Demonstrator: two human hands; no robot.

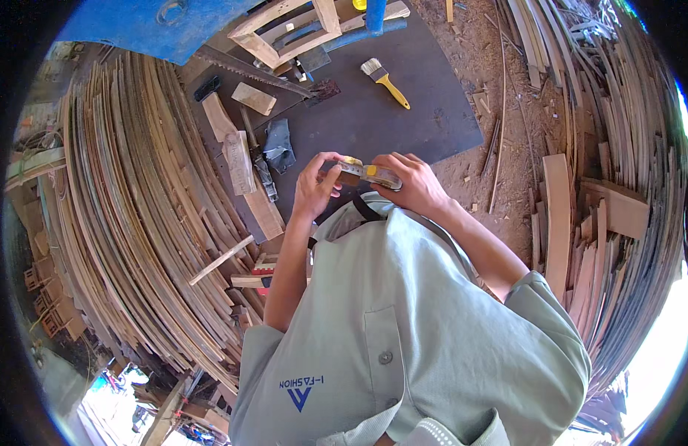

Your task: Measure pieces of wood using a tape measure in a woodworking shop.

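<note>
My left hand (315, 187) and my right hand (415, 181) meet in front of my shirt, above the near edge of a dark board (344, 125). In my right hand is a small worn tool with yellow and metallic parts (383, 176), which looks like a tape measure. My left thumb and fingers pinch its other end, a pale and yellow piece (350, 164). A small brown part shows just beneath that piece; the fingers partly cover it. Farther out on the board lies a flat paintbrush (393, 89) with a yellow handle and pale bristles.
A handsaw blade (254, 71) and a wooden frame (331, 40) lie at the board's far side. Wood blocks (239, 161) and crumpled dark sheet material (279, 146) lie left. Stacked timber strips (137, 206) line the left; more planks (555, 223) stand right. Wood scraps litter the ground (472, 50).
</note>
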